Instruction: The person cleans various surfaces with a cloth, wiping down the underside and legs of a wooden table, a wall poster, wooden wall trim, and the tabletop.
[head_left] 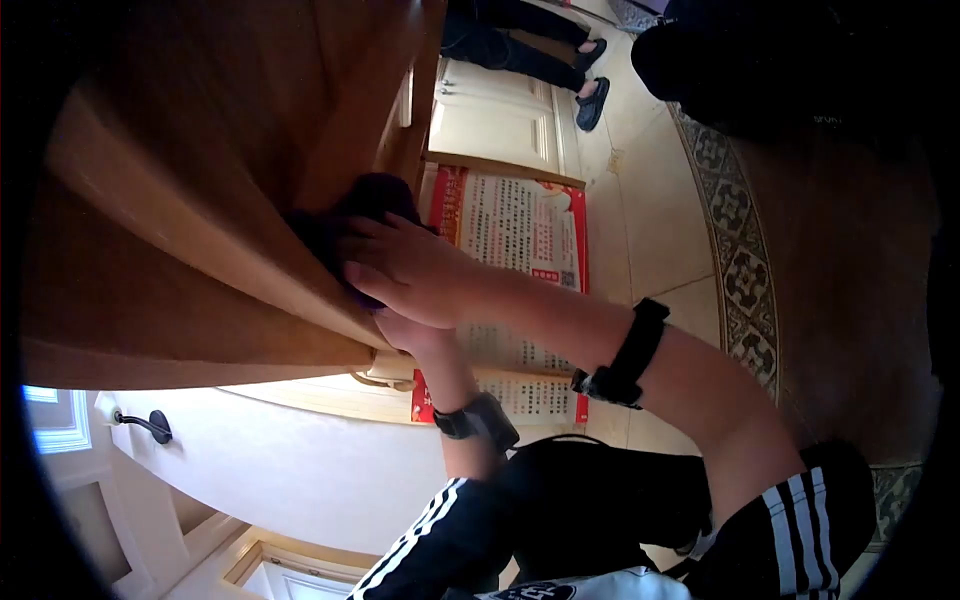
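Note:
My right hand [405,265] is closed over a dark purple cloth [382,196], its fingers pressed into the fabric. The cloth lies against the curved edge of a brown wooden piece of furniture [215,205]. Just under the right hand, my left hand [400,330] reaches to the same spot by the wood. Its fingers are hidden behind the cloth and the right hand. Both forearms wear black straps with small devices.
A red and white poster board [515,230] with printed text stands behind my arms. Another person's legs [525,50] in dark trousers are by cream cabinets [495,115]. A white door [270,470] with a dark handle is at lower left. Tiled floor [660,220] has a patterned border.

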